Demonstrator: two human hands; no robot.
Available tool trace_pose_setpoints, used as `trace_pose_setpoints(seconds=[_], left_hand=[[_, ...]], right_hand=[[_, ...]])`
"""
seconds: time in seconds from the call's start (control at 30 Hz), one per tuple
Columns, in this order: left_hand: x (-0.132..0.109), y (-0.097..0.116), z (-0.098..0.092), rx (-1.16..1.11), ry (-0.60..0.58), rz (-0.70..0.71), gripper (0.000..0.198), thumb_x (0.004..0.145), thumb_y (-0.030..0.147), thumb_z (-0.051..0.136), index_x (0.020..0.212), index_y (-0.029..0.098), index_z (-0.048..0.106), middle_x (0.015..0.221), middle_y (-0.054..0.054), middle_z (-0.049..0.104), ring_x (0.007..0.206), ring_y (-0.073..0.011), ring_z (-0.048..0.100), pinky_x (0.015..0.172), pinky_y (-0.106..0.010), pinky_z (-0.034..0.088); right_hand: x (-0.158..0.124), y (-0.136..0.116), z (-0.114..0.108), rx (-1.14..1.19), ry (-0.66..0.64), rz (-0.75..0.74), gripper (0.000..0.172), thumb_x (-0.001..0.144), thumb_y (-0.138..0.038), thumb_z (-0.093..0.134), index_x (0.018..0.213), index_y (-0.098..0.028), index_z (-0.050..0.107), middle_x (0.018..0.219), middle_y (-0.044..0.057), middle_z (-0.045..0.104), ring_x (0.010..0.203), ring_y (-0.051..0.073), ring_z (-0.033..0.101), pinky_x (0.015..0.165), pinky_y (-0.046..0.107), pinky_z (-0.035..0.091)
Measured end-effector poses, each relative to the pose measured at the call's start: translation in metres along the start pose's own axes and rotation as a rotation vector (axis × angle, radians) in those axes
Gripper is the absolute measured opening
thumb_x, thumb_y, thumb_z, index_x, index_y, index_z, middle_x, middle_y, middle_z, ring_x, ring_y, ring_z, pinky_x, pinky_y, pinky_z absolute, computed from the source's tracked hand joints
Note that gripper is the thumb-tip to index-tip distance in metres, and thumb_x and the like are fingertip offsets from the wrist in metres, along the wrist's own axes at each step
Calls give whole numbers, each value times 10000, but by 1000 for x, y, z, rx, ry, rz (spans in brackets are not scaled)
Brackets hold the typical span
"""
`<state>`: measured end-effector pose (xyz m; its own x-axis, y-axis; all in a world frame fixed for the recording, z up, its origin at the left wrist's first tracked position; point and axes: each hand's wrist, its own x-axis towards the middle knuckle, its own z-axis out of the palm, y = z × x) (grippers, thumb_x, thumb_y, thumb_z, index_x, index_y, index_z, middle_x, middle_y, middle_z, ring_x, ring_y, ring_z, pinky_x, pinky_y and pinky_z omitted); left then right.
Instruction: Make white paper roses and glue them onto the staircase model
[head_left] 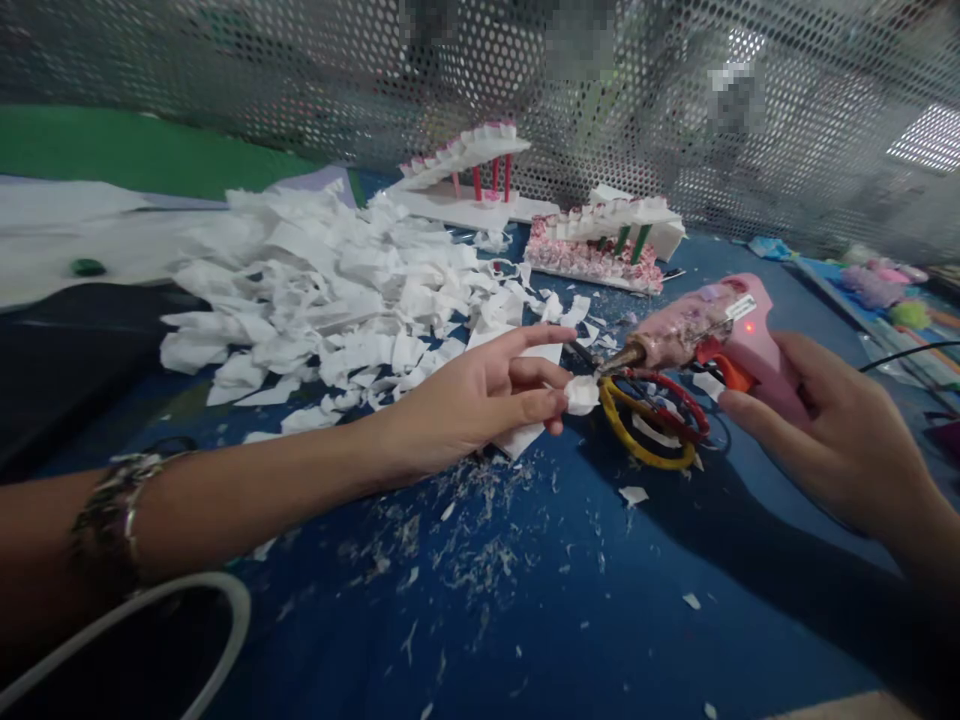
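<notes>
Between the thumb and fingers of my left hand (480, 400) is a small crumpled piece of white paper (582, 395). My right hand (847, 440) is wrapped round the handle of a pink hot glue gun (705, 330), whose red light is lit. The gun's metal nozzle points left and down, close to the paper; whether they touch I cannot tell. Under the nozzle lie a yellow ring (649, 455) and a red ring (694, 400). A flat white sheet (517, 440) lies partly hidden beneath my left hand.
A large heap of torn white paper (337, 290) covers the table's left side. Two small paper models on pillars, one with red pillars (469, 165) and one with green (607, 235), stand before a perforated metal screen (525, 90). Paper scraps litter the blue tabletop (600, 620).
</notes>
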<state>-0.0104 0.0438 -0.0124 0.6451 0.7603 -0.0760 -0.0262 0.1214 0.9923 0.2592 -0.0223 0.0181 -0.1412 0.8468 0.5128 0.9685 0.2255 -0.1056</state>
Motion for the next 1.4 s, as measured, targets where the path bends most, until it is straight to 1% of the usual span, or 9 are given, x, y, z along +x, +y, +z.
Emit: trace_pose_setpoints(seconds=[0.13,0.27,0.4,0.53,0.7,0.83,1.0,1.17,1.4], left_hand=[[0,1,0,11,-16,-18,682,780,310,662,1384,270,347,963,-4,619,700,-72,567,570,-166,377],[0,0,0,-5,-13,-19,653,775,332,677,1355,292,381,950,11,617,687,-63,560,563,-163,383],[1,0,1,-51,7,-9,652,760,302,700,1338,260,401,895,25,606,661,-49,562,632,-177,418],[1,1,3,-47,26,-5,642,752,273,695,1328,250,414,905,8,594,628,-47,547,585,-171,399],[1,2,3,-17,61,-12,630,749,223,676,1323,237,415,926,-11,591,647,-58,549,597,-179,422],[1,0,3,-34,65,-5,634,743,239,692,1316,242,422,907,-4,579,639,-55,553,577,-168,424],[1,1,5,-21,84,-12,651,727,266,708,1316,252,431,971,-19,593,654,-73,578,549,-170,427],[0,4,6,-2,56,14,639,738,275,704,1311,258,420,1000,-6,596,616,-47,570,534,-152,426],[0,6,8,-74,26,28,660,736,239,697,1327,226,402,876,1,584,591,-59,572,490,-156,373]], right_hand=[[1,-1,0,16,-6,32,409,809,-602,459,691,-216,394,540,-63,348,452,84,316,431,213,262],[1,-2,-1,18,-6,64,414,797,-604,469,680,-216,388,538,-59,364,455,87,322,433,214,269],[2,-2,-3,29,4,59,414,794,-606,467,680,-215,395,528,-63,334,448,85,311,424,214,252],[3,-1,-4,40,18,64,403,794,-605,469,718,-210,441,538,-61,357,451,85,328,426,213,267],[4,-2,-5,51,42,44,380,800,-578,476,711,-211,441,527,-62,356,444,81,322,413,208,261],[4,-2,-7,53,57,45,390,798,-586,472,697,-211,433,527,-60,361,445,81,325,419,212,256],[4,-1,-7,38,56,65,385,798,-580,476,702,-210,427,546,-57,360,458,81,329,436,218,258],[3,-2,-5,43,46,50,394,797,-597,469,730,-210,442,546,-60,352,459,83,319,440,221,252],[1,-4,0,49,16,39,415,795,-615,462,727,-206,437,551,-58,358,468,84,324,455,223,263]])
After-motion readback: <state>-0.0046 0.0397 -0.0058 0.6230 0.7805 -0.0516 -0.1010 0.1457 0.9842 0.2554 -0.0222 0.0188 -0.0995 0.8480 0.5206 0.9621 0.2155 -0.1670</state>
